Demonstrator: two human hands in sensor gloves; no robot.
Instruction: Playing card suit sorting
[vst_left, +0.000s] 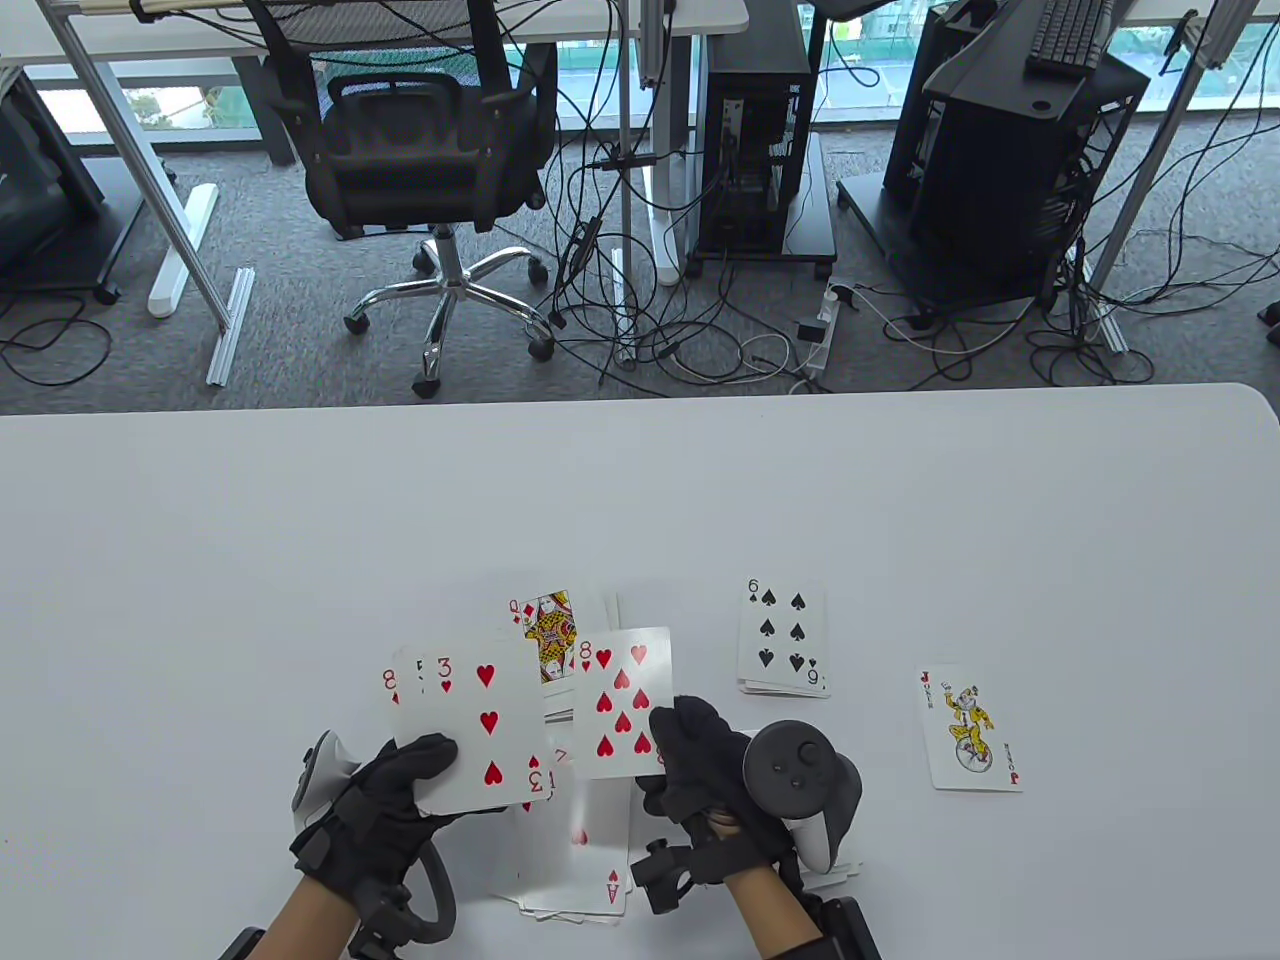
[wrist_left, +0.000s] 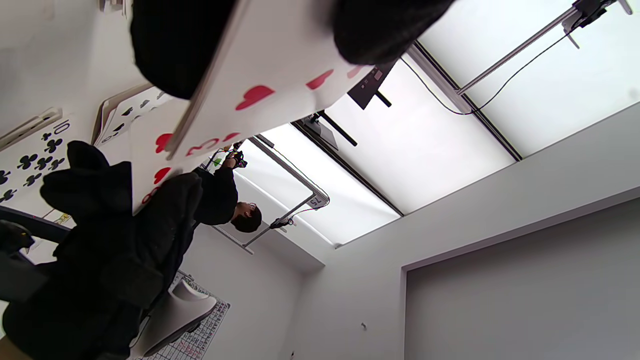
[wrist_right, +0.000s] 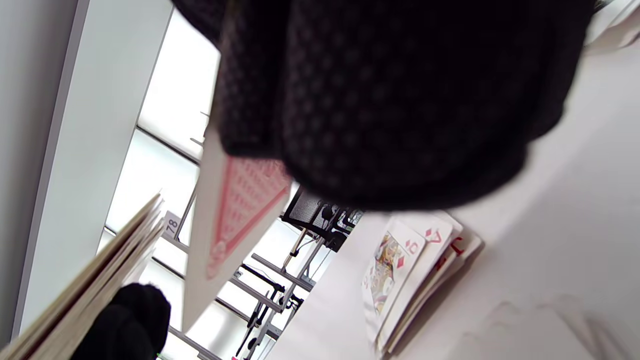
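Gripping a fanned deck (vst_left: 470, 725), three of hearts foremost, the left hand (vst_left: 385, 810) holds it above the white table (vst_left: 200, 560), while the right hand (vst_left: 700, 765) pinches the eight of hearts (vst_left: 620, 700) beside it.

Office: swivel chair (vst_left: 425, 150), desks, computer towers (vst_left: 755, 150), floor cables (vst_left: 700, 330).

Black glove fingers (wrist_right: 400, 100) at 12 pinch red-backed card (wrist_right: 235, 210). Queen diamonds pile (wrist_right: 405, 280) on table (wrist_right: 575, 225), approx 5 o'clock.
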